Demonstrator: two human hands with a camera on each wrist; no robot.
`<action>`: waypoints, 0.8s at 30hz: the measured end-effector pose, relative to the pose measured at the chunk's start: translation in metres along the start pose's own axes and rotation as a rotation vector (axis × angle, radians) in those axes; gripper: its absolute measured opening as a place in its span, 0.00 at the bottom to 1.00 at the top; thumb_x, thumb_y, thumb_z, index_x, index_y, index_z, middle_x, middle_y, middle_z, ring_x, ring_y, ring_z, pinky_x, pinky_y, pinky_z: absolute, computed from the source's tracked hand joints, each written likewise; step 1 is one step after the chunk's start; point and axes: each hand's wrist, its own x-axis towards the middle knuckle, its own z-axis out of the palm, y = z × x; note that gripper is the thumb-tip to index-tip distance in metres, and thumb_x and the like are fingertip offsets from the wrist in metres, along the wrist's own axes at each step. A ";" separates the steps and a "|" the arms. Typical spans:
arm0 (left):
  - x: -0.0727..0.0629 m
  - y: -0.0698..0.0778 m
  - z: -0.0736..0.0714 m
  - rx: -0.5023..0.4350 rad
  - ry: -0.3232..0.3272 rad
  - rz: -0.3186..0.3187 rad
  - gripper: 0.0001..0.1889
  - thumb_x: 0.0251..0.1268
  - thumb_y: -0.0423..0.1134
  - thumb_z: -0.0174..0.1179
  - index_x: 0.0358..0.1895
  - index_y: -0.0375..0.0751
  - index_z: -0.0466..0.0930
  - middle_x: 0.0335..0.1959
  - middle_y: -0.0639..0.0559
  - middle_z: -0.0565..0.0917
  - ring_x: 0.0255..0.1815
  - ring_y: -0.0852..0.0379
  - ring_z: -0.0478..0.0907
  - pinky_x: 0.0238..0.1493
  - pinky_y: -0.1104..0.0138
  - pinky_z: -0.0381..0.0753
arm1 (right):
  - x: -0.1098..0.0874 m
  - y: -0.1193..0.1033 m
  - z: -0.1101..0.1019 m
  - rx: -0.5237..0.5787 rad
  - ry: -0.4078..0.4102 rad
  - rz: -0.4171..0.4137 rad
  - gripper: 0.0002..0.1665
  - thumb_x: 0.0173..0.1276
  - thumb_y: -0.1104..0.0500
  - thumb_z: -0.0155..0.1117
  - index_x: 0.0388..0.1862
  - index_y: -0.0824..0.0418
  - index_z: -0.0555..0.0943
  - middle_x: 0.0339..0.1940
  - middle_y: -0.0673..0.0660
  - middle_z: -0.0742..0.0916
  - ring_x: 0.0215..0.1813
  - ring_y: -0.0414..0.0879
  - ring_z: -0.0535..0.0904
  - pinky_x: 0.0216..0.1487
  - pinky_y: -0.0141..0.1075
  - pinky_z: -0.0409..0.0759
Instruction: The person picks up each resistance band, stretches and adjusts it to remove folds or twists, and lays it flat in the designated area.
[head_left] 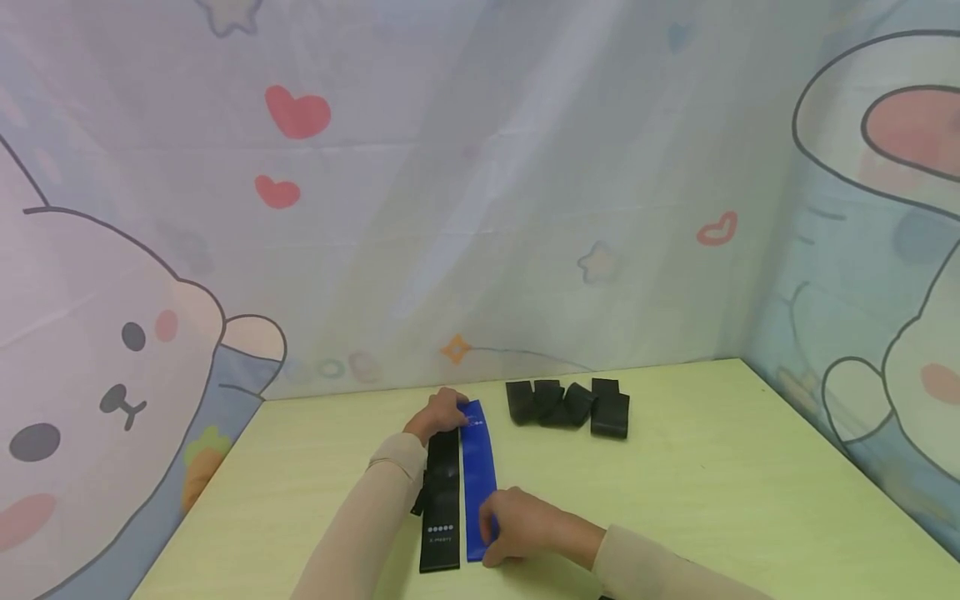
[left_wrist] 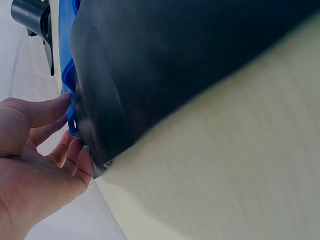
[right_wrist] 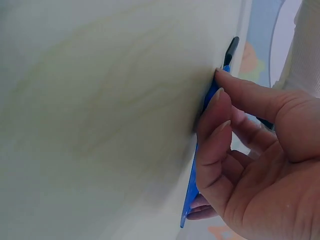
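A flat blue elastic band (head_left: 477,475) lies lengthwise on the table, its folded end showing as a loop in the left wrist view. At its far end my left hand (head_left: 442,412) pinches that blue edge between thumb (left_wrist: 52,111) and fingers. My right hand (head_left: 522,525) grips the near end from the right side, fingers curled at the blue edge (right_wrist: 191,187) in the right wrist view. Close along the left side of the blue band is a black band (head_left: 441,508) with white dots and lettering; the left hand partly covers its far end.
Several folded or rolled black bands (head_left: 610,415) sit at the back of the pale yellow table (head_left: 720,483). A small black piece (head_left: 417,502) sticks out left of the black band. A cartoon-printed cloth (head_left: 525,208) hangs behind and at both sides.
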 end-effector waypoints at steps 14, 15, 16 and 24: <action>0.001 0.000 0.000 0.035 0.011 0.016 0.24 0.64 0.30 0.64 0.63 0.29 0.77 0.63 0.34 0.76 0.66 0.29 0.66 0.66 0.43 0.67 | -0.001 -0.002 -0.003 -0.041 -0.060 -0.099 0.10 0.57 0.65 0.74 0.20 0.54 0.84 0.18 0.41 0.80 0.21 0.33 0.71 0.27 0.27 0.72; 0.001 0.000 0.000 0.035 0.010 0.018 0.24 0.64 0.30 0.64 0.63 0.29 0.77 0.63 0.34 0.76 0.66 0.29 0.66 0.66 0.43 0.67 | -0.001 -0.002 -0.003 -0.037 -0.065 -0.098 0.10 0.57 0.65 0.74 0.20 0.54 0.84 0.18 0.41 0.80 0.21 0.33 0.71 0.26 0.27 0.72; 0.001 0.000 0.000 0.032 0.009 0.019 0.24 0.64 0.30 0.64 0.63 0.29 0.77 0.63 0.34 0.76 0.66 0.29 0.66 0.66 0.43 0.67 | -0.001 -0.002 -0.003 -0.035 -0.067 -0.097 0.10 0.57 0.65 0.74 0.20 0.54 0.84 0.17 0.41 0.80 0.21 0.33 0.71 0.26 0.27 0.72; -0.001 0.000 -0.001 0.009 0.007 0.013 0.24 0.62 0.25 0.57 0.64 0.30 0.77 0.61 0.34 0.79 0.66 0.33 0.69 0.66 0.45 0.69 | -0.002 -0.002 -0.001 -0.018 -0.066 -0.098 0.11 0.56 0.65 0.74 0.19 0.54 0.83 0.16 0.41 0.79 0.20 0.33 0.70 0.24 0.26 0.70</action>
